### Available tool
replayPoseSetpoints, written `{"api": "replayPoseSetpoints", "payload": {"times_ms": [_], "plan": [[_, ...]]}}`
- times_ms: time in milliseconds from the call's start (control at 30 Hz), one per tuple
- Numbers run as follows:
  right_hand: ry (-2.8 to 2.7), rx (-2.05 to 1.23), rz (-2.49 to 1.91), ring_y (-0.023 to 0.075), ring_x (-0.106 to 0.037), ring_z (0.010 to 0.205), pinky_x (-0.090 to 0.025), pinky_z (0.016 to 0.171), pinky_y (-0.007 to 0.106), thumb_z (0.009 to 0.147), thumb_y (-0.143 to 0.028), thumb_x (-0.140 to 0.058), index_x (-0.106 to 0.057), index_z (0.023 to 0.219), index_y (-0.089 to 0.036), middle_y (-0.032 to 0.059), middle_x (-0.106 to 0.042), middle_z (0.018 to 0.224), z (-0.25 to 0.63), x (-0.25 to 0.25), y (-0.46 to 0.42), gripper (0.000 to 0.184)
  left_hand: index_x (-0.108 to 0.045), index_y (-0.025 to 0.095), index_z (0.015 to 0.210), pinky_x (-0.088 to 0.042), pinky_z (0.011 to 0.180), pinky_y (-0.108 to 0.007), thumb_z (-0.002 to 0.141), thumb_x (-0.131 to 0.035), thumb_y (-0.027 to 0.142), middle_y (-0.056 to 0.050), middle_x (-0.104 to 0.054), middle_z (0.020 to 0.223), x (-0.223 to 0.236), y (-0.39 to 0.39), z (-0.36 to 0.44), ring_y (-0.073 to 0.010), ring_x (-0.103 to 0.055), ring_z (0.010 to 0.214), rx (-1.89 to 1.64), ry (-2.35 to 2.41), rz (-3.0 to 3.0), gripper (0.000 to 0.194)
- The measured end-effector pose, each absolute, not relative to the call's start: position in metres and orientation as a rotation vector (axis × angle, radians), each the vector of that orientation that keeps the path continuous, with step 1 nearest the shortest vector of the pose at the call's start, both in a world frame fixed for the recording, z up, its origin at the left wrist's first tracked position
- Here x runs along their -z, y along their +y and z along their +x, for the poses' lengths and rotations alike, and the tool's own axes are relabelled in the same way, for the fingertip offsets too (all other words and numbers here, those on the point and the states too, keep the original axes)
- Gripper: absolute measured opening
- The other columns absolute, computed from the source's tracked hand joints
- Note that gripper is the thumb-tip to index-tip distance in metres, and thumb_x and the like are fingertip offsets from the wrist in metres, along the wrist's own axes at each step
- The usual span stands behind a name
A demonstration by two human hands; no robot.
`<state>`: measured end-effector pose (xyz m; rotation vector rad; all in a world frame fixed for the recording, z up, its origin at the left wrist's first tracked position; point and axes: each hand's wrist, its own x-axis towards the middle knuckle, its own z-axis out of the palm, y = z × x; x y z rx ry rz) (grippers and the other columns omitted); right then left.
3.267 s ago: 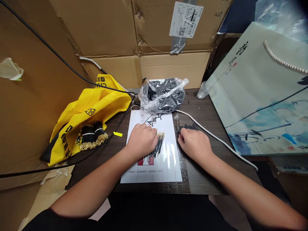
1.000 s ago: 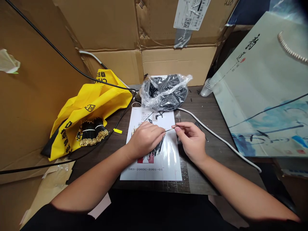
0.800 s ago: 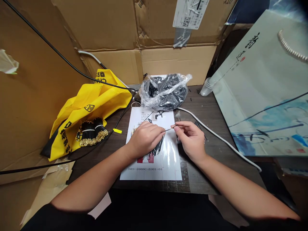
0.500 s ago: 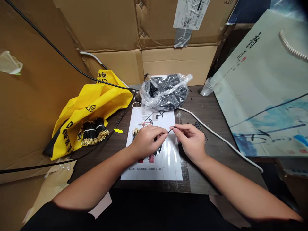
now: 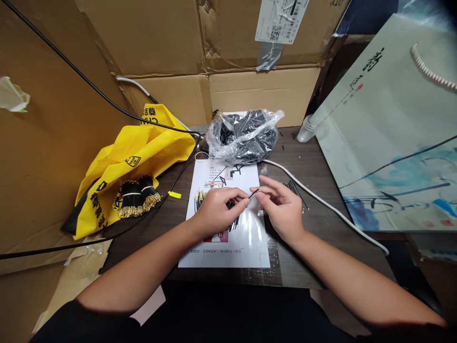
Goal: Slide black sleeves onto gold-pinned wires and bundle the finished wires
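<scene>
Both my hands are raised over a printed white sheet (image 5: 228, 250) on a dark table. Between them is a short black tube (image 5: 253, 193), its upper end pinched in the fingertips of my right hand (image 5: 282, 205). The closed fingers of my left hand (image 5: 218, 212) almost touch its lower end, and anything in them is hidden. Under my left hand lies a pile of gold-tipped black pins (image 5: 200, 197), partly covered by the hand. A loose heap of black pins (image 5: 293, 187) lies on the table, just beyond my right hand.
A clear plastic bag of black pieces (image 5: 243, 136) sits behind the sheet. Gold-tipped bundles (image 5: 133, 200) rest on a yellow bag (image 5: 153, 147) at left. A white cable (image 5: 324, 205) runs along the right, beside a printed paper bag (image 5: 389, 143); cardboard boxes (image 5: 260, 95) stand behind.
My hands have risen from resting flat and come together, with the black tube now between them. Since the last frame, my right fingers have shifted slightly away from my left hand.
</scene>
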<state>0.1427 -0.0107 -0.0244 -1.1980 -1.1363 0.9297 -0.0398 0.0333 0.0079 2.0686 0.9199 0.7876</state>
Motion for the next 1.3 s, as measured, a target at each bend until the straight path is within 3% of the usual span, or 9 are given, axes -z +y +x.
{"api": "replayPoseSetpoints", "payload": {"times_ms": [100,233,433,600,700,800,1033,1167,1300], "plan": [[-1.112,-0.887,-1.221,0.0112,-0.058,0.059,-0.051,0.056,0.028,0.087,-0.037,-0.067,-0.060,0.128,-0.025,0.0053,-0.075,0.099,0.144,0.018,-0.013,0.043,-0.071,0.017,0.083,-0.048,0.074,-0.027,0.089,-0.064,0.026,-0.001,-0.071,0.080,-0.011,0.035,-0.039,-0.0120,-0.063,0.075,-0.850,0.940,1.940,0.012],[-1.471,-0.739,-1.348,0.0122,-0.054,0.059,-0.044,0.057,0.028,0.088,-0.035,-0.065,-0.070,0.088,-0.021,0.0013,-0.068,0.075,0.136,0.009,-0.020,0.015,-0.070,0.015,0.084,-0.053,0.070,-0.027,0.083,-0.071,0.033,-0.003,-0.072,0.079,-0.010,0.037,-0.037,-0.0133,-0.065,0.073,-0.938,0.952,1.596,0.017],[-1.744,-0.666,-1.319,0.0113,-0.047,0.055,-0.039,0.056,0.027,0.092,-0.029,-0.054,-0.058,0.072,-0.022,-0.0029,-0.054,0.061,0.126,-0.002,-0.027,0.022,-0.070,0.015,0.082,-0.054,0.068,-0.027,0.080,-0.073,0.038,-0.004,-0.073,0.078,-0.007,0.036,-0.036,-0.0138,-0.066,0.071,-0.959,0.939,1.487,0.023],[-2.012,-0.484,-1.721,0.0124,-0.046,0.055,-0.029,0.054,0.029,0.091,-0.029,-0.050,-0.048,0.062,-0.020,-0.0002,-0.055,0.062,0.145,-0.006,-0.026,0.031,-0.062,0.017,0.066,-0.040,0.054,-0.024,0.088,-0.063,0.043,0.002,-0.058,0.058,-0.012,0.041,-0.046,-0.0103,-0.050,0.055,-0.829,1.172,2.042,0.034],[-2.175,-0.376,-2.016,0.0139,-0.046,0.052,-0.021,0.051,0.030,0.090,-0.030,-0.048,-0.050,0.061,-0.020,0.0030,-0.060,0.064,0.155,-0.004,-0.026,0.031,-0.057,0.018,0.062,-0.038,0.058,-0.029,0.093,-0.052,0.043,-0.001,-0.057,0.060,-0.013,0.044,-0.051,-0.0148,-0.053,0.060,-0.517,1.200,2.551,0.040],[-2.250,-0.315,-2.149,0.0160,-0.049,0.052,-0.017,0.051,0.030,0.089,-0.030,-0.046,-0.057,0.063,-0.020,0.0062,-0.063,0.065,0.160,-0.001,-0.024,0.031,-0.062,0.017,0.072,-0.040,0.060,-0.033,0.094,-0.047,0.042,-0.007,-0.065,0.073,-0.011,0.046,-0.053,-0.0217,-0.061,0.069,-0.256,1.278,2.793,0.037],[-2.331,-0.371,-2.256,0.0192,-0.054,0.055,-0.019,0.049,0.030,0.088,-0.030,-0.045,-0.062,0.063,-0.019,0.0089,-0.062,0.064,0.172,-0.006,-0.020,0.032,-0.066,0.015,0.085,-0.042,0.057,-0.035,0.094,-0.040,0.051,-0.011,-0.069,0.080,-0.013,0.049,-0.057,-0.0271,-0.066,0.071,0.014,1.462,2.809,0.045],[-2.337,-0.423,-2.298,0.0185,-0.054,0.055,-0.020,0.049,0.029,0.091,-0.043,-0.045,-0.062,0.062,-0.020,0.0078,-0.062,0.063,0.178,-0.016,-0.019,0.041,-0.068,0.015,0.088,-0.044,0.060,-0.035,0.095,-0.033,0.055,-0.012,-0.070,0.085,-0.017,0.048,-0.059,-0.0283,-0.068,0.074,0.144,1.504,2.771,0.053],[-2.379,-0.323,-2.128,0.0182,-0.056,0.059,-0.021,0.051,0.029,0.092,-0.047,-0.048,-0.064,0.076,-0.021,0.0048,-0.065,0.068,0.175,-0.022,-0.004,0.035,-0.069,0.015,0.093,-0.047,0.062,-0.038,0.095,-0.033,0.053,-0.013,-0.071,0.088,-0.020,0.045,-0.059,-0.0307,-0.069,0.076,0.242,1.494,2.735,0.052]]}}
